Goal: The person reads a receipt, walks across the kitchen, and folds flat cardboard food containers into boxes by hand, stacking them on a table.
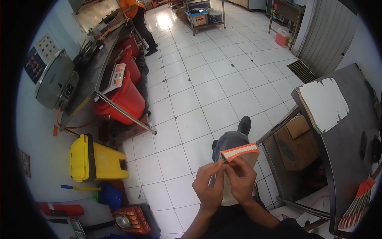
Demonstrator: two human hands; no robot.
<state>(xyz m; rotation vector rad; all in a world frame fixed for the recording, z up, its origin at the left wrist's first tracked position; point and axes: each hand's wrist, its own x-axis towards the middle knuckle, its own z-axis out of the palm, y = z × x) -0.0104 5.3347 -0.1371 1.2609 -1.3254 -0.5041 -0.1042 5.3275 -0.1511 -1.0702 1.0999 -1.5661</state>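
Note:
An orange piece with a white zigzag strip (240,150) is held up above my lap, its near end dark green. My left hand (209,181) pinches the green end with thumb and fingertips. Right beside it, my right hand (240,179) is closed on the lower edge of the same piece, the fingertips of both hands nearly touching. What the fingers hide of the piece cannot be made out. To the right, several similar orange-tipped pieces (358,203) lie fanned on the dark table (342,155).
White sheets (324,103) lie on the right table, a cardboard box (296,145) beneath it. At left are a metal table (85,79), red bins (125,99), a yellow bin (107,161) and a tray of eggs (137,219). A person in orange (137,20) stands at the back.

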